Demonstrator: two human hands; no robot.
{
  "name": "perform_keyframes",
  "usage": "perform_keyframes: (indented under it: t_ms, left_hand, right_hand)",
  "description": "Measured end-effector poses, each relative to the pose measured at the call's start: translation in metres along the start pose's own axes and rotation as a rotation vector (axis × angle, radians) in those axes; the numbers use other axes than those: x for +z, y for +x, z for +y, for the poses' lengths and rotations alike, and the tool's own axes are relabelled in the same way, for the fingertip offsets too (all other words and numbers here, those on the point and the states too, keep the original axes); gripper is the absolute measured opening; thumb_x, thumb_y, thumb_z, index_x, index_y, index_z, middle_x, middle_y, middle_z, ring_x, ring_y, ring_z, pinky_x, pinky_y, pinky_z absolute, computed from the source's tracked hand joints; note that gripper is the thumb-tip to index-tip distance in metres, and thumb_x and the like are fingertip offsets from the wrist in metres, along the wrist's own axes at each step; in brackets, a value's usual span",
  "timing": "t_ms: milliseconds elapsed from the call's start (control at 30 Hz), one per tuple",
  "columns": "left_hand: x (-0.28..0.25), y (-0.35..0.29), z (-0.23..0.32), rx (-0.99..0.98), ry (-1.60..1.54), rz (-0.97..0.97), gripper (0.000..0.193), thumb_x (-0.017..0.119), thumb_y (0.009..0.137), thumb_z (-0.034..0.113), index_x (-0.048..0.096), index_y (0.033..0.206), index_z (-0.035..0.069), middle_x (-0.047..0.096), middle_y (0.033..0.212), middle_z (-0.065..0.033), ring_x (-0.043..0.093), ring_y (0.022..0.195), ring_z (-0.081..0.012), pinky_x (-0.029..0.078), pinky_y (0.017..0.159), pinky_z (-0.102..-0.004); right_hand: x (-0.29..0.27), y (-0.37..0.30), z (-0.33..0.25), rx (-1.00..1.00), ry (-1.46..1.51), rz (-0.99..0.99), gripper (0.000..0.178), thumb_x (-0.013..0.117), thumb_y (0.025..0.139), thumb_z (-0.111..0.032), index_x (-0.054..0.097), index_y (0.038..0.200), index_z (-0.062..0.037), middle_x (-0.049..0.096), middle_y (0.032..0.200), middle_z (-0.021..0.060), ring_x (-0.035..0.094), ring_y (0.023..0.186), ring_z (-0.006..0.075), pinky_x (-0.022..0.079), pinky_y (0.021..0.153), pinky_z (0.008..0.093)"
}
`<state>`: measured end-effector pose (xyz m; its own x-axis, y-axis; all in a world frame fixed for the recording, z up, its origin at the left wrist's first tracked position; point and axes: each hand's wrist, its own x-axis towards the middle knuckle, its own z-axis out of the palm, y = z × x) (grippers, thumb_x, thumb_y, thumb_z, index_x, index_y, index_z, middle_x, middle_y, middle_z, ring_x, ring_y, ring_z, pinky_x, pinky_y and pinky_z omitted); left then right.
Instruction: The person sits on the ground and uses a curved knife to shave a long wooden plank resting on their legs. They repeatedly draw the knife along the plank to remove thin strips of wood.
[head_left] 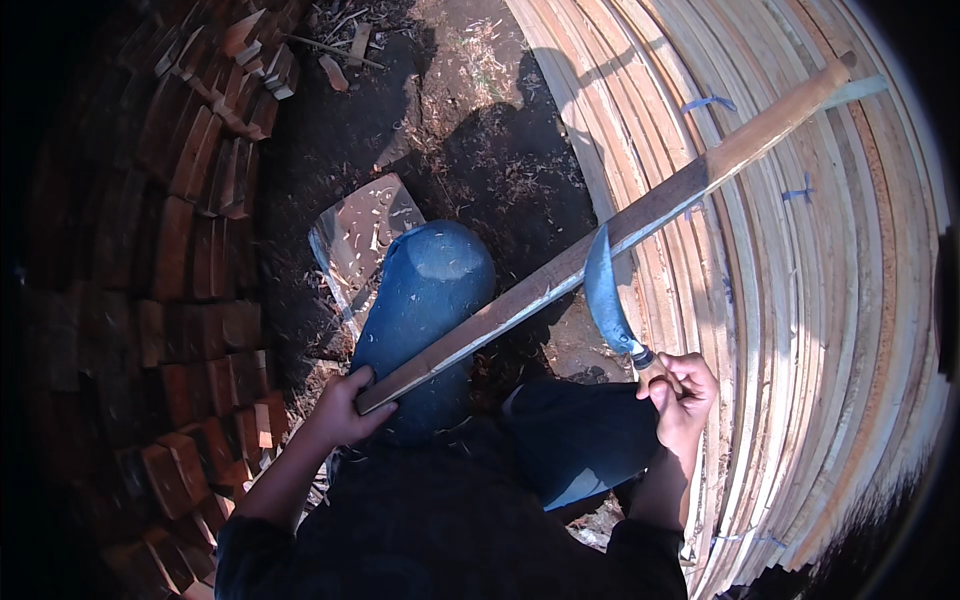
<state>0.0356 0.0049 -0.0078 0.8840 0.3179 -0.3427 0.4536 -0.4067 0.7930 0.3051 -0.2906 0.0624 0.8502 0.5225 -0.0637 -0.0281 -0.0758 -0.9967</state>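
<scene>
A long wooden strip (520, 293) slants from my lap up to the far right, passing over my left knee. My left hand (348, 408) is closed round its near end. In my right hand (682, 398) is the short wooden handle of a sickle (602, 290) with a curved grey blade. The blade points away from me, and its tip meets or overlaps the strip's edge near the middle; whether it touches I cannot tell. Beyond the blade, the strip's far end lies above the stacked strips on the right.
Long pale wooden strips (760, 300), some tied with blue cord, are stacked along the right. Short reddish-brown wood pieces (190, 340) are piled at left. A flat board (372, 215) with shavings lies beyond my left knee (440, 265), on dark ground with scattered wood scraps.
</scene>
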Motion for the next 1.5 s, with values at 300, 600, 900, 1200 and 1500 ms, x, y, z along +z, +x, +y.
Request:
perform_keyframes:
  t_ms: [300, 600, 900, 1200, 1500]
  left_hand:
    - [0.0, -0.001, -0.003, -0.064, -0.031, -0.037, 0.033, 0.076, 0.073, 0.024, 0.05, 0.076, 0.004, 0.057, 0.06, -0.0147, 0.064, 0.058, -0.0262, 0.047, 0.053, -0.0327]
    - [0.001, 0.0, -0.004, -0.032, -0.104, -0.009, 0.034, 0.077, 0.073, 0.025, 0.05, 0.075, 0.004, 0.057, 0.06, -0.0131, 0.062, 0.056, -0.0248, 0.046, 0.053, -0.0332]
    - [0.001, 0.001, -0.004, -0.018, -0.118, -0.005, 0.033, 0.076, 0.073, 0.024, 0.051, 0.074, 0.004, 0.055, 0.058, -0.0111, 0.061, 0.055, -0.024, 0.045, 0.053, -0.0326]
    - [0.0, 0.003, -0.009, -0.016, -0.107, -0.04, 0.033, 0.077, 0.072, 0.023, 0.05, 0.073, 0.004, 0.056, 0.058, -0.012, 0.062, 0.055, -0.0243, 0.045, 0.051, -0.0325]
    - [0.002, 0.002, -0.009, -0.045, -0.097, -0.054, 0.033, 0.077, 0.071, 0.022, 0.05, 0.072, 0.004, 0.055, 0.058, -0.0121, 0.062, 0.055, -0.0243, 0.044, 0.051, -0.0328]
  right_hand:
    - [-0.005, -0.006, 0.016, -0.11, 0.013, -0.164, 0.032, 0.076, 0.077, -0.003, 0.059, 0.104, -0.0026, 0.068, 0.083, 0.0085, 0.064, 0.069, 0.0156, 0.049, 0.058, 0.0264]
    - [-0.004, -0.005, 0.017, -0.124, 0.088, -0.027, 0.037, 0.079, 0.076, -0.019, 0.059, 0.101, -0.0008, 0.065, 0.08, 0.0092, 0.065, 0.069, 0.0193, 0.052, 0.062, 0.0291]
    - [-0.01, 0.005, 0.015, -0.245, 0.334, 0.085, 0.033, 0.075, 0.077, -0.001, 0.054, 0.103, -0.0011, 0.066, 0.082, 0.0122, 0.063, 0.073, 0.0135, 0.05, 0.063, 0.0247]
    - [-0.008, 0.005, 0.028, -0.165, 0.226, 0.021, 0.037, 0.076, 0.077, -0.004, 0.052, 0.106, -0.0011, 0.064, 0.081, 0.0106, 0.061, 0.069, 0.0117, 0.048, 0.058, 0.023]
    - [-0.014, 0.01, 0.029, -0.133, -0.054, -0.315, 0.04, 0.077, 0.075, -0.002, 0.055, 0.109, -0.0018, 0.067, 0.086, 0.013, 0.064, 0.073, 0.0153, 0.05, 0.063, 0.0248]
